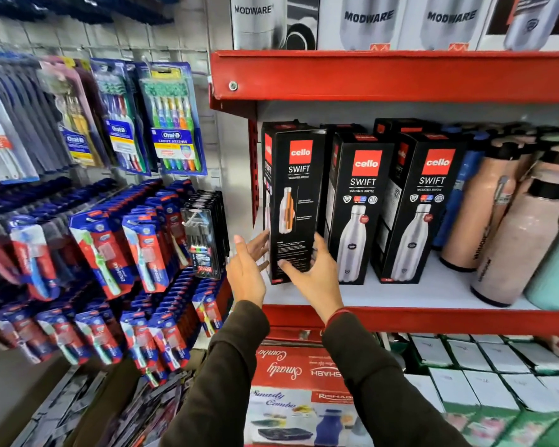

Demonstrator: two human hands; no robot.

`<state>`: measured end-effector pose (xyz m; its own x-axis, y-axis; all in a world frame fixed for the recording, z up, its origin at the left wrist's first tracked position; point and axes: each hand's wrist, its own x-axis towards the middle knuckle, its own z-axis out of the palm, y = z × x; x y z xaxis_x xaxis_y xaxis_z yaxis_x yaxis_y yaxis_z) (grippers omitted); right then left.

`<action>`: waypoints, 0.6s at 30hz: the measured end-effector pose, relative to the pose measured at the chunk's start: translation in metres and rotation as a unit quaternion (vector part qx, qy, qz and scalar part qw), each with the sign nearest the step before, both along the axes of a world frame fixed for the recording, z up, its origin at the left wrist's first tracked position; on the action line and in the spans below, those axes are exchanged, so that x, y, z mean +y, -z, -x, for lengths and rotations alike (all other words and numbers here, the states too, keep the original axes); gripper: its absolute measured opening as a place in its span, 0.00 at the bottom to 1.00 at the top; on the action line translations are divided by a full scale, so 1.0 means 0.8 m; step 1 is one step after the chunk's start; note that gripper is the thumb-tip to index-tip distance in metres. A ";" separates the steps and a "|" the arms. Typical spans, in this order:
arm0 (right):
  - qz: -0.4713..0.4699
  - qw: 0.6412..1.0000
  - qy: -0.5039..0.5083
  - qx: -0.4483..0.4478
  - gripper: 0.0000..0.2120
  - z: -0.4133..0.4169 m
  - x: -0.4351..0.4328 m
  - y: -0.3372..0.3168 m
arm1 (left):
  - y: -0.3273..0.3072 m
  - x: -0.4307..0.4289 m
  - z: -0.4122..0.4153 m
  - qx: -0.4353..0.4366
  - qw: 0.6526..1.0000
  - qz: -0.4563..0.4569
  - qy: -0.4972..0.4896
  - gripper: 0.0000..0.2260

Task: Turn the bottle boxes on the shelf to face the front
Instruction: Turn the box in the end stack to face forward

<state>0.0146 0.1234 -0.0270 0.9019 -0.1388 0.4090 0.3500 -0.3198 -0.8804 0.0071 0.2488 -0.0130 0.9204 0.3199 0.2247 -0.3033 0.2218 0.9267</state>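
Three black Cello Swift bottle boxes stand in a row on the white shelf (417, 295). The leftmost box (296, 195) shows a side panel with small text and a cutaway bottle picture. The middle box (357, 208) and the right box (415, 208) show the large steel bottle picture toward me. My right hand (313, 269) grips the leftmost box at its lower part, thumb across the panel. My left hand (247, 269) is spread, its fingertips touching the box's lower left edge. More black boxes stand behind the row, mostly hidden.
Loose pink, blue and mint bottles (510, 227) crowd the shelf's right side. A red upright (254, 166) borders the shelf on the left. Toothbrush packs (171, 117) hang on the left wall. Modware boxes (368, 21) sit on the shelf above; white boxes (484, 372) lie below.
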 end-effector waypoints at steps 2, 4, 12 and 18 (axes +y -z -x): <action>-0.003 1.000 0.019 -0.009 0.43 -0.001 0.001 -0.007 | -0.004 0.003 0.003 -0.015 1.000 -0.014 -0.012 0.34; -0.008 0.999 0.035 -0.018 0.44 -0.002 0.003 -0.013 | -0.005 0.006 0.004 -0.029 0.999 -0.024 -0.012 0.35; -0.017 1.000 0.019 -0.012 0.42 -0.003 0.003 -0.018 | -0.003 0.033 -0.020 -0.064 0.988 -0.141 -0.010 0.16; 0.019 0.999 -0.038 -0.017 0.42 -0.003 0.005 -0.026 | 0.001 0.044 -0.039 0.023 0.978 -0.158 0.136 0.22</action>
<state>0.0172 0.1274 -0.0061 0.8944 -0.0537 0.4440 0.4051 -0.3232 -0.8552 0.0381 0.2842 -0.0137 0.9735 -0.0158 0.2283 -0.2285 -0.0116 0.9735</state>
